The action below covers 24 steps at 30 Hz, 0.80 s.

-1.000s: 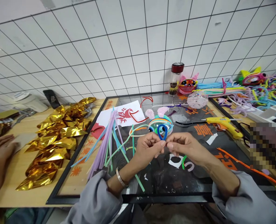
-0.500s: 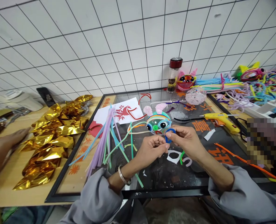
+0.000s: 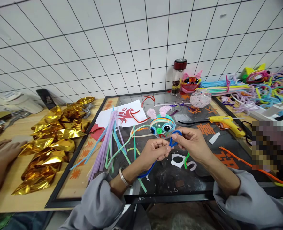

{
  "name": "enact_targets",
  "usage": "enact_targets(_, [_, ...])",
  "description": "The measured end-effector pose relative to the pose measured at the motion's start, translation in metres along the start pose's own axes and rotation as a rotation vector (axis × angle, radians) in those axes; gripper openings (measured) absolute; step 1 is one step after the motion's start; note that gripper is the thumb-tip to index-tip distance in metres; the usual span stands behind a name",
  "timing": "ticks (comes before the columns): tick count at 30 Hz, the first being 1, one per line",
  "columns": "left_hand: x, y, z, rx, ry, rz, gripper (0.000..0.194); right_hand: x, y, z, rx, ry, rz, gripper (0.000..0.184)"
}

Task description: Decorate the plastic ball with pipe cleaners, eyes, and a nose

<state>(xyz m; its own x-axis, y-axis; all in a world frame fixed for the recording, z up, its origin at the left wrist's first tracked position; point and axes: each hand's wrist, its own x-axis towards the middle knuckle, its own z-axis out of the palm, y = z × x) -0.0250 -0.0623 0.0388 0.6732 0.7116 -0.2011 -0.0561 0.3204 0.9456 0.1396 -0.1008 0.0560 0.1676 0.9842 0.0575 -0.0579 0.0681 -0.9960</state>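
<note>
Between my two hands is a blue pipe cleaner (image 3: 177, 135), bent into a loop at its upper end. My left hand (image 3: 156, 150) pinches it at the lower end of the loop, and a blue tail runs out below that wrist. My right hand (image 3: 191, 140) grips the loop's right side between thumb and fingers. Just behind them rests a clear round animal head (image 3: 163, 125) with pink fuzzy ears, big eyes and a green nose. A white paper piece with a round hole (image 3: 178, 160) lies below my right hand, beside green and pale pipe cleaner curls (image 3: 188, 163).
Pastel pipe cleaners (image 3: 104, 143) fan out left of my hands, over white paper with a red cutout (image 3: 126, 115). Crumpled gold foil (image 3: 52, 150) lies farther left, near another person's hand (image 3: 8, 150). A yellow glue gun (image 3: 226, 124) and a tea bottle (image 3: 178, 76) stand to the right and back.
The blue loop has changed shape and tilted up to the right. A blue tail now shows under my left wrist. The other person's hand has shifted left.
</note>
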Motion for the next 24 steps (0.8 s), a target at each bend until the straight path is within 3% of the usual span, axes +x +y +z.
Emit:
enact_targets(9, [0.0008, -0.0021, -0.0002, -0.033, 0.014, 0.03, 0.048, -0.0005, -0.0022, -0.0008, -0.033, -0.009, -0.005, 0.037])
enact_targets(18, [-0.0004, -0.0029, 0.0008, -0.036, -0.019, 0.042, 0.049, -0.001, 0.0018, -0.0027, -0.054, -0.096, 0.018, 0.043])
enact_targets(24, [-0.0007, -0.0027, 0.0027, -0.038, 0.054, 0.077, 0.047, -0.0031, 0.0015, -0.0014, -0.012, -0.098, 0.073, 0.046])
